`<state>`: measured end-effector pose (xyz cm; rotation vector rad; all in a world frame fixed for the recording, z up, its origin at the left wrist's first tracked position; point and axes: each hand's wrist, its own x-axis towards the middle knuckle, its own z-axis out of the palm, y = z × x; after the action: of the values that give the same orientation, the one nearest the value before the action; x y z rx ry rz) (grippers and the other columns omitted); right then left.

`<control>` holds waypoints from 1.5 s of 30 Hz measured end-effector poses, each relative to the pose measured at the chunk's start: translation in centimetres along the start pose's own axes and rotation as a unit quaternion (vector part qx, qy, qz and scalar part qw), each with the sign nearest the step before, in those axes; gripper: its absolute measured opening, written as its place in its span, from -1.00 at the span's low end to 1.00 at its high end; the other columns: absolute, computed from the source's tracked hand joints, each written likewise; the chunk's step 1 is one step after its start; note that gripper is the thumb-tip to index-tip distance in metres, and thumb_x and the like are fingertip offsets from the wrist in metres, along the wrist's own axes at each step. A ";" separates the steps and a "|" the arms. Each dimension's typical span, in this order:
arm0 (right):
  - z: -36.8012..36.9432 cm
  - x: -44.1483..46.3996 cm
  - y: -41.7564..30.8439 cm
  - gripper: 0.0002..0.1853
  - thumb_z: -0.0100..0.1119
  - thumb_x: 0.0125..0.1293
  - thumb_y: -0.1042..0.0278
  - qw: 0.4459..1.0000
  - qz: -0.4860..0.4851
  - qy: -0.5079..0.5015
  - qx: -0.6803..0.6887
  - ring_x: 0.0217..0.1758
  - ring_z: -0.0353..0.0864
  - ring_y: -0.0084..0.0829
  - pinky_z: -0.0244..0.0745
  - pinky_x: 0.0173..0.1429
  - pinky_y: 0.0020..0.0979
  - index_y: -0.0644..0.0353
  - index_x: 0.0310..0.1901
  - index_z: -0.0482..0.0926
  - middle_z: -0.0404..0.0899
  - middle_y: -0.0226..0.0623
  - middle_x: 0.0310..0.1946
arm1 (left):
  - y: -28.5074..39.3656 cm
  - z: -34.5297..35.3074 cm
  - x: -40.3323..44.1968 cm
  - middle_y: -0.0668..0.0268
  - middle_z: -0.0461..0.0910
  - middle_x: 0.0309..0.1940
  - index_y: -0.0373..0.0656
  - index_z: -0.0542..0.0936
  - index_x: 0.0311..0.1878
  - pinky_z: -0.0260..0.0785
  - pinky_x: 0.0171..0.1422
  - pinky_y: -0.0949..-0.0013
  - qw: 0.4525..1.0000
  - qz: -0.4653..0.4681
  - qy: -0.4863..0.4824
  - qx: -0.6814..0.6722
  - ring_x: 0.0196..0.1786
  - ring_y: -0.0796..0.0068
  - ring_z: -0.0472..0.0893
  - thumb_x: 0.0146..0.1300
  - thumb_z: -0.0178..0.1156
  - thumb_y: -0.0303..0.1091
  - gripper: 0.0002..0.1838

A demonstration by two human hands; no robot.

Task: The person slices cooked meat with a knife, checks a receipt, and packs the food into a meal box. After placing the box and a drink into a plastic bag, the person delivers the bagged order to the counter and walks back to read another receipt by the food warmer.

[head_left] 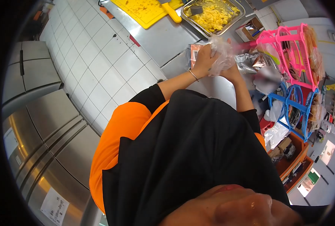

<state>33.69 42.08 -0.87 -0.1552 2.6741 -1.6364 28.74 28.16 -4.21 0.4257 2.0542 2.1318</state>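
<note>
In front of my chest, over the edge of the steel counter, both hands are at a crumpled piece of thin clear plastic (222, 56). It could be a bag or a disposable glove; I cannot tell which. My left hand (204, 60), with a bracelet at the wrist, is closed on its left side. My right hand (232, 72) is on its right side, its fingers partly hidden by the plastic. Just beyond them stands a metal tray (208, 34) holding chopped yellow food and a dark grey block-shaped item. A packet with an orange-red print (194, 52) lies beside my left hand.
A yellow cutting board (137, 13) with scraps and a yellow-handled knife (171, 13) are at the far left of the counter (156, 43). Pink baskets (287, 37), blue baskets (295, 109) and an orange box (299, 150) crowd the right. Steel refrigerators (66, 132) stand at left.
</note>
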 end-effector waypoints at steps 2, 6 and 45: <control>0.4 0.5 1.2 -0.12 0.51 -0.24 0.31 0.997 0.018 0.047 -0.063 0.14 0.47 -0.15 0.21 0.36 -0.23 0.21 0.25 0.36 0.54 -0.12 0.02 | 1.3 0.2 0.5 0.05 0.55 -0.37 -0.28 0.55 -0.20 0.34 -0.08 0.12 1.000 0.011 0.004 -0.013 -0.26 0.06 0.54 0.15 0.22 -0.24 -0.72; 0.4 0.8 0.2 -0.56 0.41 -0.12 0.36 0.989 0.136 0.060 -0.020 -0.05 0.61 -0.23 0.42 0.17 -0.25 0.22 -0.11 0.59 0.63 -0.17 -0.21 | 5.5 -1.7 0.9 0.07 0.57 -0.34 -0.27 0.52 -0.13 0.38 -0.10 0.19 0.996 0.043 -0.064 -0.039 -0.23 0.12 0.57 0.11 0.23 -0.26 -0.67; 5.7 -5.5 -5.1 -0.12 0.42 -0.08 -0.19 0.960 0.001 0.031 -0.278 0.18 0.34 -0.22 0.03 0.44 -0.24 0.23 0.19 0.34 0.40 -0.29 0.03 | -0.2 0.0 -4.4 0.01 0.43 0.14 -0.34 0.30 0.29 0.22 0.30 0.19 0.835 0.149 -0.388 0.362 0.17 0.21 0.45 0.14 0.27 -0.21 -0.30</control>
<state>39.91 35.13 0.80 -0.0995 3.1014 -0.8538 32.89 26.86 -4.86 1.4855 2.2110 0.8562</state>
